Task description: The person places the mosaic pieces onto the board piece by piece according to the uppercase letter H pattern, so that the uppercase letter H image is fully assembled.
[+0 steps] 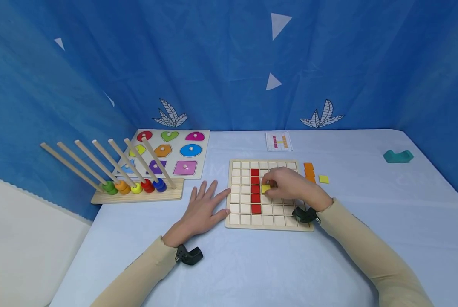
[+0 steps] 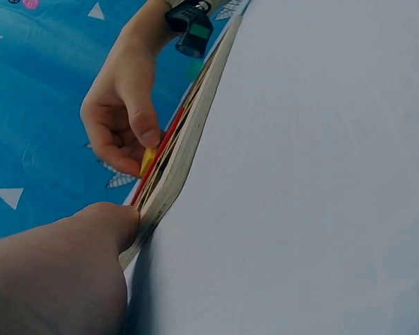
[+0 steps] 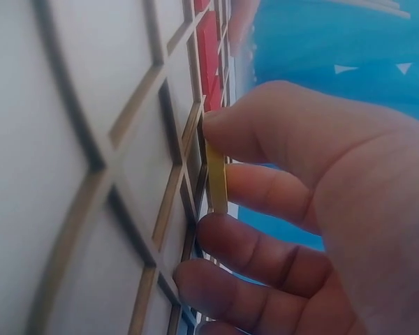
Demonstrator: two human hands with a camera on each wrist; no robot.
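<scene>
A wooden grid board [image 1: 269, 216] lies on the table with a column of several red square tiles [image 1: 255, 198] set in its cells. My right hand [image 1: 286, 183] pinches a yellow square tile [image 1: 265, 188] between thumb and fingers, right beside the middle red tile. In the right wrist view the yellow tile [image 3: 216, 178] stands at the grid's surface, thumb at one edge. My left hand [image 1: 203, 209] lies flat with fingers spread, its thumb and index fingertips at the board's left edge. In the left wrist view the left thumb [image 2: 115, 220] rests against that edge.
Right of the board lie several orange tiles [image 1: 309, 172] and a yellow tile [image 1: 324, 179]. Behind it is a pattern card [image 1: 279, 141]. A peg stand with coloured rings [image 1: 136, 196] and a shape puzzle [image 1: 203, 164] stand at the left. A teal piece [image 1: 398, 157] sits far right.
</scene>
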